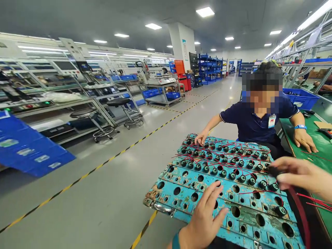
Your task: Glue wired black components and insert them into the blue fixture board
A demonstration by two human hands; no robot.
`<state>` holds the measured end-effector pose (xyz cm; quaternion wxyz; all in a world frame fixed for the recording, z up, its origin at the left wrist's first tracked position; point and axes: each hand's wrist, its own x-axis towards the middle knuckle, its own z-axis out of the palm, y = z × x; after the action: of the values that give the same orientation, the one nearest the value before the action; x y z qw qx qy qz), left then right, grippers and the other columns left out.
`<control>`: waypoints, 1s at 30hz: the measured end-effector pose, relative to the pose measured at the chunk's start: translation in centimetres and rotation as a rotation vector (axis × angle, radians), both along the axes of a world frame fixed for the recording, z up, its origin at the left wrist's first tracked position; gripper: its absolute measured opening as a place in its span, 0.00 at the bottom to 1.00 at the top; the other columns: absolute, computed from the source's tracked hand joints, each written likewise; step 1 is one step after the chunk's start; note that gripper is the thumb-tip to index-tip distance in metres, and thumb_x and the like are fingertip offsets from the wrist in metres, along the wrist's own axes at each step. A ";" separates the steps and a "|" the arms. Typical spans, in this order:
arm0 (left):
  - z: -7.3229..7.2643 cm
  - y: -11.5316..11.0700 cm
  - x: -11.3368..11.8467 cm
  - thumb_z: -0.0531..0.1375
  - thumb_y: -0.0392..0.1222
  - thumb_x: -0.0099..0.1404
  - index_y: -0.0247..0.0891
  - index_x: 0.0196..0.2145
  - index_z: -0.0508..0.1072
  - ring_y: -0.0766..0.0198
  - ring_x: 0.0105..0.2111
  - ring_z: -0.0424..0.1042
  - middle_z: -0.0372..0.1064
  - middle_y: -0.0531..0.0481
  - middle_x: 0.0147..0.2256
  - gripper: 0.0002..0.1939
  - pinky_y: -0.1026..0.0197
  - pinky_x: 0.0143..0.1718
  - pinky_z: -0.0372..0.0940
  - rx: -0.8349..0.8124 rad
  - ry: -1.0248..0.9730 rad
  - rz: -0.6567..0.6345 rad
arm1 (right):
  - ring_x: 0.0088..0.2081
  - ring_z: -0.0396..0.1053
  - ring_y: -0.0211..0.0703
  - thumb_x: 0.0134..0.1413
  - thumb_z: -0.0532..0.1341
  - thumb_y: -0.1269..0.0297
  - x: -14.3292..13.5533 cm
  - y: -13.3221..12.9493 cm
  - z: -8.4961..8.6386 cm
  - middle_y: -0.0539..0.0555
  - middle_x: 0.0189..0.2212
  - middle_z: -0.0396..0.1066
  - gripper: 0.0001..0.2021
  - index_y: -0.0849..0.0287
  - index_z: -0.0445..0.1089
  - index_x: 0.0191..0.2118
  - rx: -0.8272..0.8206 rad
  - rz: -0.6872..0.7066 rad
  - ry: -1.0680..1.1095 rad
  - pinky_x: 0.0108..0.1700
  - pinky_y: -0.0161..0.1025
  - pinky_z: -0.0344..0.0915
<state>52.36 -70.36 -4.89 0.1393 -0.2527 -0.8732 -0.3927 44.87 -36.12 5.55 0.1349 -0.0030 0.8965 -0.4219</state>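
Note:
A turquoise board [176,200] with rows of round holes lies in front of me, its paint worn. Several small black round parts [242,178] with thin red wires sit in its far rows. One more black round part [280,211] stands alone near the right edge. My left hand [204,214] is open, fingers spread over the near half of the board, holding nothing. Above the right edge, my right hand [298,173] is closed around a dark round part [275,172], smeared by motion. Below it hangs a blurred dark red band [302,216], perhaps wires.
Across the board sits a co-worker [259,117], one hand [201,137] on its far left corner, the other [306,141] on a green-topped bench [290,133]. Loose red wires [315,202] lie at right. A blue bin [301,98] stands behind. A metal handle [163,208] juts from the board.

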 end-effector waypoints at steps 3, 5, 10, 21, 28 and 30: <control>0.6 -1.0 1.5 0.62 0.38 0.67 0.45 0.72 0.47 0.44 0.68 0.58 0.55 0.37 0.69 0.42 0.38 0.63 0.65 -0.066 0.030 -0.075 | 0.30 0.74 0.39 0.41 0.75 0.46 2.1 -9.6 -2.8 0.52 0.33 0.74 0.28 0.55 0.72 0.44 -0.530 0.311 -0.360 0.34 0.38 0.69; 0.0 -2.7 2.4 0.62 0.35 0.67 0.45 0.72 0.46 0.47 0.66 0.61 0.58 0.38 0.68 0.43 0.42 0.63 0.66 -0.068 0.031 -0.117 | 0.26 0.71 0.37 0.39 0.77 0.48 2.9 -15.7 -5.7 0.48 0.28 0.73 0.27 0.58 0.70 0.41 -0.687 0.391 -0.483 0.30 0.36 0.68; -3.4 -8.5 3.1 0.56 0.27 0.65 0.46 0.65 0.63 0.55 0.58 0.73 0.72 0.44 0.59 0.32 0.52 0.58 0.71 -0.073 -0.066 0.032 | 0.23 0.71 0.36 0.37 0.74 0.38 4.3 -25.0 -10.8 0.47 0.24 0.72 0.33 0.59 0.65 0.40 -0.744 0.355 -0.585 0.26 0.32 0.64; -8.4 -20.4 -8.3 0.62 0.49 0.67 0.39 0.46 0.77 0.57 0.32 0.75 0.77 0.46 0.37 0.14 0.54 0.36 0.73 0.020 -0.212 0.532 | 0.19 0.66 0.33 0.56 0.64 0.43 -1.3 -27.7 -10.8 0.51 0.26 0.74 0.22 0.60 0.68 0.38 -0.427 0.263 -0.407 0.22 0.31 0.60; -12.8 -22.4 -17.0 0.62 0.48 0.71 0.35 0.47 0.74 0.62 0.34 0.75 0.75 0.49 0.39 0.14 0.55 0.38 0.73 0.011 -0.327 0.586 | 0.44 0.74 0.45 0.68 0.62 0.58 -14.2 -30.7 -11.3 0.55 0.47 0.73 0.12 0.61 0.72 0.49 0.107 0.230 -0.013 0.46 0.47 0.74; -13.7 -22.4 -18.4 0.62 0.48 0.71 0.35 0.46 0.74 0.62 0.35 0.75 0.75 0.48 0.39 0.13 0.54 0.38 0.73 -0.006 -0.344 0.594 | 0.47 0.73 0.47 0.68 0.62 0.58 -15.9 -32.0 -12.2 0.57 0.50 0.72 0.13 0.60 0.71 0.52 0.242 0.232 0.033 0.49 0.49 0.73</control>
<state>33.96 -92.76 -18.55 0.0977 0.0820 -0.9205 -0.3692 28.92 -68.14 -6.67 0.1675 -0.0973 0.9365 -0.2922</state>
